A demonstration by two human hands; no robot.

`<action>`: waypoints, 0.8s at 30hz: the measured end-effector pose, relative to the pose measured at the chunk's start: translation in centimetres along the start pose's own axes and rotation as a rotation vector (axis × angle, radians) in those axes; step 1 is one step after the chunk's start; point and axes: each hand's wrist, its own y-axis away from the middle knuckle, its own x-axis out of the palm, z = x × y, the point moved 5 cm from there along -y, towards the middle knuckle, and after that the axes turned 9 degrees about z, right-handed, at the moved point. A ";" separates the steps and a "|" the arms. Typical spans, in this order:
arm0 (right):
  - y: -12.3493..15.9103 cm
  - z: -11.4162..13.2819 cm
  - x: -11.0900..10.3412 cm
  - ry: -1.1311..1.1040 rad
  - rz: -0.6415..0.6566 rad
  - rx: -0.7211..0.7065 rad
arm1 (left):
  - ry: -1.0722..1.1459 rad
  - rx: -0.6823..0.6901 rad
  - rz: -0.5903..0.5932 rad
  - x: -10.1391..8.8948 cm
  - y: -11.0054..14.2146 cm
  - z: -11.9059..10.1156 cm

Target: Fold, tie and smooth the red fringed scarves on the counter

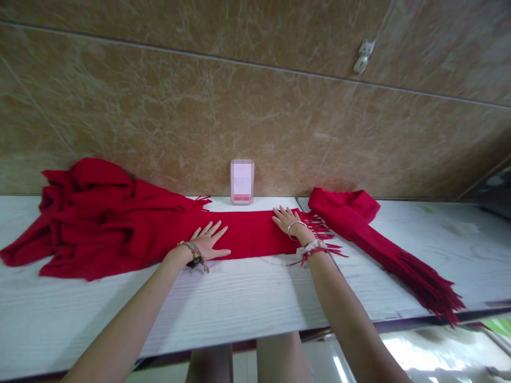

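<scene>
A red fringed scarf [251, 234] lies spread flat along the back of a white table [239, 303]. My left hand [209, 240] rests flat on it with fingers spread, a beaded bracelet on the wrist. My right hand [288, 219] lies flat on the scarf's right end, fingers apart, next to its fringe [321, 230]; a bangle and a red-and-white band sit on that wrist. Neither hand grips anything.
A crumpled heap of red scarves [96, 218] lies at the left. Another folded red scarf [375, 239] runs diagonally to the table's right front edge. A small pink card stand [241, 182] stands against the brown marble wall [255, 117]. My knees show below the table.
</scene>
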 end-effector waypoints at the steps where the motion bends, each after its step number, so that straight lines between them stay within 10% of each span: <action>1: 0.0 -0.8 0.0 0.002 -0.009 0.024 | 0.002 0.000 0.001 0.0 0.0 0.0; 7: 1.2 -1.6 -1.4 -0.005 -0.129 0.233 | -0.003 0.003 0.001 0.0 0.0 0.0; 15: 2.1 6.7 -1.0 0.028 -0.122 -0.229 | -0.014 -0.001 -0.006 0.0 0.2 0.0; 24: 0.7 1.6 -0.4 0.002 0.034 -0.008 | -0.013 0.001 -0.005 0.0 0.2 -0.1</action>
